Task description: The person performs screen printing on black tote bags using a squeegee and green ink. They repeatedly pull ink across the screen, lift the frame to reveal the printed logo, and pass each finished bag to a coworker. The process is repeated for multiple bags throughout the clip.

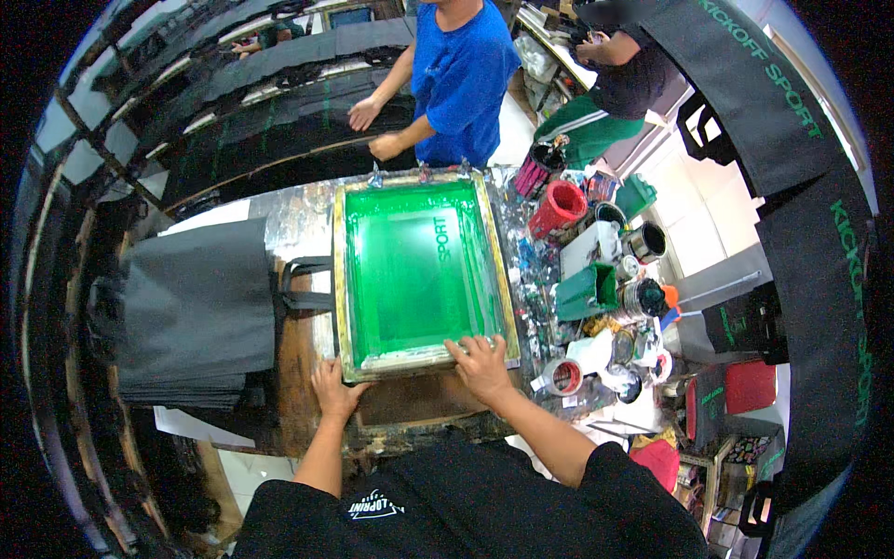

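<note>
At the glossy, rectangular green screen [414, 289], the left hand [337, 391] splays open by one corner; the right hand [482, 370] curls over the rim, closure indeterminate.

Rectangular green framed screen [414, 279] on the brown wooden tabletop [303, 345].
Left of it lies a stack of flat black fabric bags [200, 303]; right, a cylindrical red tub [554, 216] stands behind a boxy green container [582, 296]; at the screen's near edge, left hand [337, 391] and right hand [482, 371].

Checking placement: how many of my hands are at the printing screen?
2: left hand by the near left corner of the printing screen; right hand on its near edge, toward the right.
</note>
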`<state>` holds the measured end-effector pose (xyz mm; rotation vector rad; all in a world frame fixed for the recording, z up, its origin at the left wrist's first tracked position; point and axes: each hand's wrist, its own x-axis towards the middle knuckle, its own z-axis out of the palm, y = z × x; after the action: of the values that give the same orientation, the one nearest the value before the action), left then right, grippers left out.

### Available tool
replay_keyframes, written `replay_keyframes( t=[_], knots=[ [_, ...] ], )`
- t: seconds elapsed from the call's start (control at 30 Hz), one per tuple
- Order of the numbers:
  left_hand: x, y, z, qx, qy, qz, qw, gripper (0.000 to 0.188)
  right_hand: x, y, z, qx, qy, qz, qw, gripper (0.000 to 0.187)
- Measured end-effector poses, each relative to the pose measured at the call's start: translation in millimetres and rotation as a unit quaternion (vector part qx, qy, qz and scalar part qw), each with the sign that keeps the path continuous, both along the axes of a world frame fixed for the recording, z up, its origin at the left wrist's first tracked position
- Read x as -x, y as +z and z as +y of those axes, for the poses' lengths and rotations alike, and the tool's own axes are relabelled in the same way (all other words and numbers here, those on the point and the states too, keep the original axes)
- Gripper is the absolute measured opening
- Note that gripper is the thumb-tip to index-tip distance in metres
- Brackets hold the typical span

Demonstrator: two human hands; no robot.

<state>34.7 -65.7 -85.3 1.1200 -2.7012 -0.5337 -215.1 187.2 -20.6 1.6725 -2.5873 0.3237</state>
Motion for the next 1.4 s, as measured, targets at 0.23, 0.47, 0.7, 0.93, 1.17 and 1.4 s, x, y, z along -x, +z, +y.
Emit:
replay_keyframes(
  t=[0.23, 0.47, 0.7, 0.93, 1.17, 1.4],
  knots=[
    [-12.1, -10.2, -2.6, 0.032, -0.007, 0.071, 0.997, 0.082, 2.6, -4.6, -6.6, 0.033, 0.0, -0.044, 0.998, 0.052],
    [-7.3, 6.7, 5.7, -0.062, 0.028, 0.193, 0.979, 0.091, 18.2, 47.5, -12.6, 0.061, 0.01, -0.062, 0.996, 0.048],
    [35.2, 117.9, 0.5, -0.129, 0.052, 0.39, 0.91, 0.079, 42.6, 151.1, -41.0, 0.139, 0.01, 0.036, 0.99, 0.044],
    [121.0, 247.6, -36.5, -0.175, 0.088, 0.515, 0.835, 0.053, 111.6, 253.2, -114.8, 0.236, -0.005, 0.202, 0.951, 0.041],
    [112.0, 133.7, -46.4, -0.087, 0.1, 0.392, 0.91, 0.086, 136.0, 277.2, -145.1, 0.244, -0.022, 0.232, 0.942, 0.048],
    [75.7, 24.4, -8.7, -0.051, 0.185, -0.033, 0.981, 0.087, 154.2, 288.9, -158.8, 0.244, -0.021, 0.226, 0.943, 0.058]
  ],
)
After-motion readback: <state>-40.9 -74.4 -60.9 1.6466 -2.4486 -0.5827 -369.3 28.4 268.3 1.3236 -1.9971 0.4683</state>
